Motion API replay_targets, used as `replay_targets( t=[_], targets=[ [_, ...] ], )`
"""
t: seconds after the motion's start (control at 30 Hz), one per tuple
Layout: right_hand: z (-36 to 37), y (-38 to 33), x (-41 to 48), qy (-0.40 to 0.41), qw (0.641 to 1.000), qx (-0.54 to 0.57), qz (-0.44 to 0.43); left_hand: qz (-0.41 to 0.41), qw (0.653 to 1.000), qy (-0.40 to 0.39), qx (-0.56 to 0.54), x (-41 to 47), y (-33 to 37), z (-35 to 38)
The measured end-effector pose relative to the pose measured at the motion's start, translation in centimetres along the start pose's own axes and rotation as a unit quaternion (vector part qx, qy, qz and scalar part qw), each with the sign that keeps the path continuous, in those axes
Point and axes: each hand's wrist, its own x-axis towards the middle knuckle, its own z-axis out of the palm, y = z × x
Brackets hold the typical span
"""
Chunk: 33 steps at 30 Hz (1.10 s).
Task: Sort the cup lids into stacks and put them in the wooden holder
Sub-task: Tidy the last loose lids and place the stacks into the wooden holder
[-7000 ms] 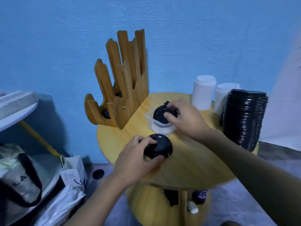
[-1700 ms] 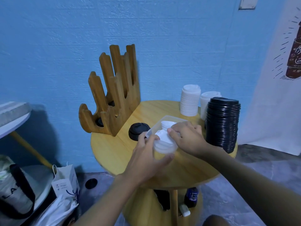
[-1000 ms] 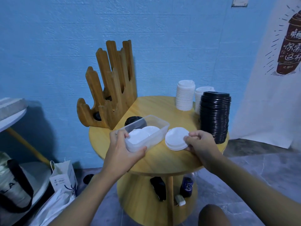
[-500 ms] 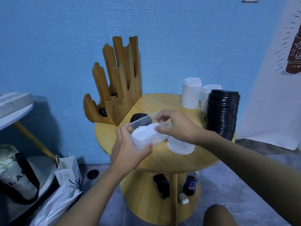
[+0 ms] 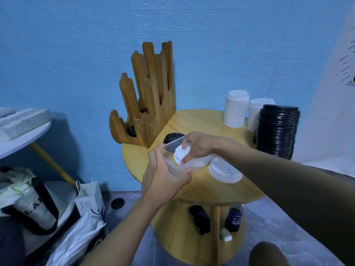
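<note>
My left hand (image 5: pixel 165 175) grips the near end of a clear plastic container (image 5: pixel 194 165), tilted above the round wooden table (image 5: pixel 207 191). My right hand (image 5: pixel 197 145) reaches into the container and pinches a white lid (image 5: pixel 178 153) at its edge. Another white lid (image 5: pixel 224 172) lies flat on the table just right of the container. A black lid (image 5: pixel 172 136) sits behind the container, near the wooden holder (image 5: pixel 148 104), which stands at the table's back left with dark lids in its lower slots.
Two white lid stacks (image 5: pixel 236 110) and a tall black lid stack (image 5: pixel 276 131) stand at the table's back right. Bottles and small items sit on the shelf (image 5: pixel 199 219) under the tabletop. Bags (image 5: pixel 28 204) crowd the floor at left, under a white side table (image 5: pixel 21 135).
Since half a second ago my right hand has gone deeper into the container and taken hold of a white lid. My left hand keeps holding the container, now tilted more.
</note>
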Motion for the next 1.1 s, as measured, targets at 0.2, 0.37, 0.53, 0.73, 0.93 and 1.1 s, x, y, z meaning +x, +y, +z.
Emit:
replay_targets(
  t=[0.2, 0.37, 0.53, 0.73, 0.93, 1.1],
  targets=[
    [-0.4, 0.5, -0.7, 0.082, 0.995, 0.043, -0.021, -0.002, 1.000, 0.003, 0.009, -0.1, 0.1, 0.0],
    [-2.0, 2.3, -5.2, 0.237, 0.952, 0.188, -0.056, -0.008, 1.000, 0.010, 0.005, -0.1, 0.2, 0.2],
    [-0.2, 6.6, -10.0, 0.278, 0.942, 0.187, -0.001, -0.008, 1.000, 0.022, 0.007, -0.2, 0.1, 0.5],
    [3.1, 8.3, -10.2, 0.225, 0.969, 0.105, 0.020, -0.002, 1.000, 0.023, 0.016, -0.1, -0.1, 0.5],
    [3.9, 7.6, -9.1, 0.197, 0.978, 0.060, 0.035, 0.004, 1.000, 0.016, 0.017, -0.2, 0.0, 0.4],
    [4.0, 8.3, -9.2, 0.169, 0.984, 0.048, 0.036, 0.000, 1.000, 0.013, 0.023, -0.1, -0.2, 0.5]
  ],
)
